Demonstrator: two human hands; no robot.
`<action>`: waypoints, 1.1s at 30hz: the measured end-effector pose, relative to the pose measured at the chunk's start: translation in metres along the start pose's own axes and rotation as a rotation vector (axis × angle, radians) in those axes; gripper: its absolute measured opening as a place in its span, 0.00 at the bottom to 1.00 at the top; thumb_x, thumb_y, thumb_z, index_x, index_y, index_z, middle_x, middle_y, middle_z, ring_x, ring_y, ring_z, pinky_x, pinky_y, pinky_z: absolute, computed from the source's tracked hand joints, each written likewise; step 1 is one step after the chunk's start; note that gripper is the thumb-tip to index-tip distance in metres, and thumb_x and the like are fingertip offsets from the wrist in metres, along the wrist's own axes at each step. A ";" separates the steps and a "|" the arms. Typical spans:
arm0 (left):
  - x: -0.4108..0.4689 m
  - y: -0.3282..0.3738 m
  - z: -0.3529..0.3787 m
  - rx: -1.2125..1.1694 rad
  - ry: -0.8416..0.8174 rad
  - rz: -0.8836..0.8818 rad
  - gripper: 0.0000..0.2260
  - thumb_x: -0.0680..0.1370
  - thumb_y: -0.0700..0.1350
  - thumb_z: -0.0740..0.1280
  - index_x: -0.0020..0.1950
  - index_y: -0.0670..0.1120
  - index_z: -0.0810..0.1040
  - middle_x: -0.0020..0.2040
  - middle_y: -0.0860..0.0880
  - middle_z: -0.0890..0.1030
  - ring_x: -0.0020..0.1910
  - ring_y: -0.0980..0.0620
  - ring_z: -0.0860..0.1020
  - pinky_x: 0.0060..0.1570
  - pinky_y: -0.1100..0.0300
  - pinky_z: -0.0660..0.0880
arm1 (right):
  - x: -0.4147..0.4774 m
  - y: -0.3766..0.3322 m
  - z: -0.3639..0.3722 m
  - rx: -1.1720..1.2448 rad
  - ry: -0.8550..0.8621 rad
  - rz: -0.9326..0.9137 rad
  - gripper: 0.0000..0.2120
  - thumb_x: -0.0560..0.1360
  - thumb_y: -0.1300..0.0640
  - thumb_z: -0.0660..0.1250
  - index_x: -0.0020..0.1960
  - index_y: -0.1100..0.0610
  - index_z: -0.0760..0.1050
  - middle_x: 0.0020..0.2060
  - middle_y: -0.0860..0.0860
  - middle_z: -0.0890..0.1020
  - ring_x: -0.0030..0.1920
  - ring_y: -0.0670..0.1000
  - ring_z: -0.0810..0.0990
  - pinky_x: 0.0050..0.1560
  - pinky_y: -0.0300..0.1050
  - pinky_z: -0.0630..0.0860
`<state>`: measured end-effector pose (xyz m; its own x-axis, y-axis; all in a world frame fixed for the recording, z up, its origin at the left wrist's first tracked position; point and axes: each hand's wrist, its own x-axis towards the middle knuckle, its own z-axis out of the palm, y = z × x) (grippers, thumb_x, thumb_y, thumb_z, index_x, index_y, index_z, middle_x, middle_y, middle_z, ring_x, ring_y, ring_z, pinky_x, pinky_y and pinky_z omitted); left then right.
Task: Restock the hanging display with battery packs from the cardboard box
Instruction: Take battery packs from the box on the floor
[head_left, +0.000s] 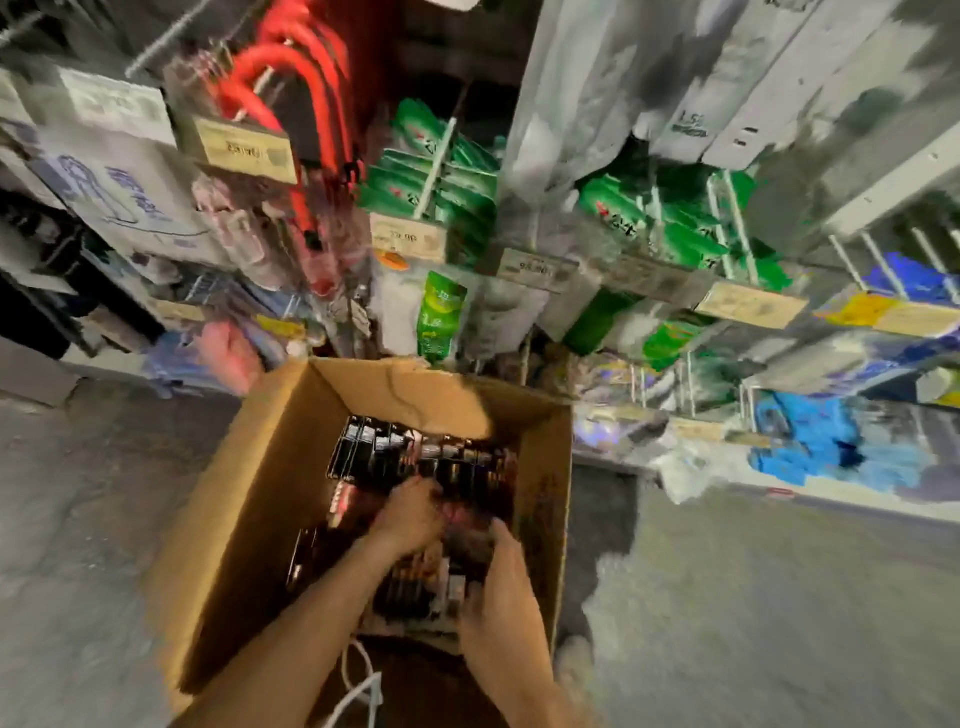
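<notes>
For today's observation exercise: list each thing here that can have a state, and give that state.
cardboard box: open, flaps up, on the floor.
battery packs: still in the box, many left.
left hand: inside the box, on the packs.
right hand: inside the box, grip unclear.
green packs: hanging on display hooks.

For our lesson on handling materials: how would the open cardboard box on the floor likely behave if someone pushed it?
The cardboard box would probably slide rather than tip, sitting broad on the floor. It likely feels heavy, being packed with battery packs. Its upright flaps look thin and would probably bend if pushed there.
</notes>
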<state>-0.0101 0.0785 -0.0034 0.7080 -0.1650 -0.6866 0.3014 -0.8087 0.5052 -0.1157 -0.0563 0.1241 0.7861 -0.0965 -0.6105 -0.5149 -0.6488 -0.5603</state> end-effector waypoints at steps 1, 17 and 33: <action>0.015 0.003 0.002 -0.033 0.008 -0.012 0.17 0.78 0.44 0.70 0.66 0.43 0.79 0.63 0.42 0.78 0.64 0.42 0.77 0.63 0.54 0.74 | 0.005 0.003 0.005 0.008 -0.009 0.039 0.35 0.81 0.54 0.59 0.82 0.49 0.44 0.78 0.46 0.58 0.78 0.47 0.61 0.77 0.43 0.62; 0.102 0.026 0.058 0.067 -0.016 -0.048 0.31 0.80 0.49 0.69 0.79 0.43 0.62 0.80 0.36 0.56 0.78 0.37 0.60 0.75 0.51 0.61 | 0.035 0.005 0.033 0.153 0.071 0.217 0.34 0.77 0.64 0.63 0.79 0.50 0.55 0.75 0.43 0.64 0.76 0.43 0.64 0.77 0.43 0.62; 0.055 0.030 -0.004 -0.180 0.115 -0.169 0.04 0.80 0.43 0.67 0.55 0.47 0.77 0.55 0.43 0.82 0.51 0.45 0.80 0.49 0.55 0.77 | 0.029 -0.010 0.036 0.204 0.210 0.213 0.30 0.76 0.64 0.67 0.75 0.49 0.64 0.67 0.42 0.74 0.67 0.39 0.71 0.63 0.24 0.66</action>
<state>0.0406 0.0476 -0.0236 0.7026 0.0375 -0.7106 0.5233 -0.7040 0.4802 -0.1001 -0.0259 0.0921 0.6960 -0.3803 -0.6091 -0.7158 -0.4355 -0.5459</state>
